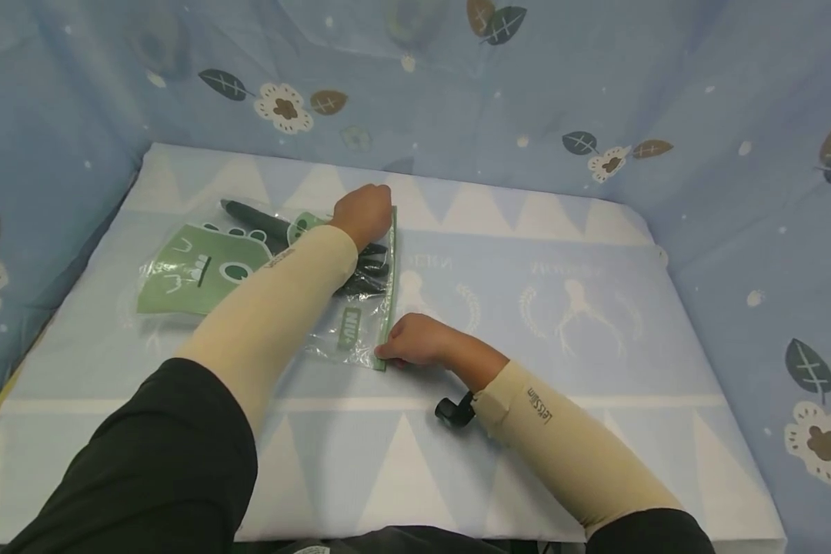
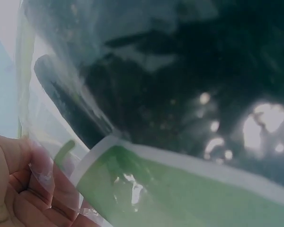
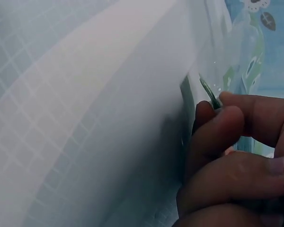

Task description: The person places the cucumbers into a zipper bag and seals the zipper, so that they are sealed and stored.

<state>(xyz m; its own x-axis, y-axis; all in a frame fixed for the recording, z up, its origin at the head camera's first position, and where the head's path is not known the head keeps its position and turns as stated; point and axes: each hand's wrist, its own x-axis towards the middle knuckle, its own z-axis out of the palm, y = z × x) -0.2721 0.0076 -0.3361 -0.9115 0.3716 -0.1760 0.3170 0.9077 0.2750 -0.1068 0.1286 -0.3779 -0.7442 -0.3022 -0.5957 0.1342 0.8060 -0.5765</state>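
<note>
A clear plastic bag [image 1: 331, 332] with a green cartoon face print and a green edge strip lies on the table. Inside it show a dark, pen-like long item [image 1: 249, 215] and other dark things that I cannot identify. At the far end of the green edge, my left hand [image 1: 365, 215] pinches the bag; the left wrist view shows that hand [image 2: 33, 184] with plastic between thumb and fingers. My right hand [image 1: 418, 340] pinches the near corner of the same edge. In the right wrist view, the right hand's [image 3: 241, 156] thumb and forefinger hold the thin green strip.
A white and pale blue patterned cloth [image 1: 582, 454] covers the table. Blue floral fabric [image 1: 457, 92] hangs along the back and both sides. A small black device [image 1: 455, 412] sits at the right wrist, just above the cloth.
</note>
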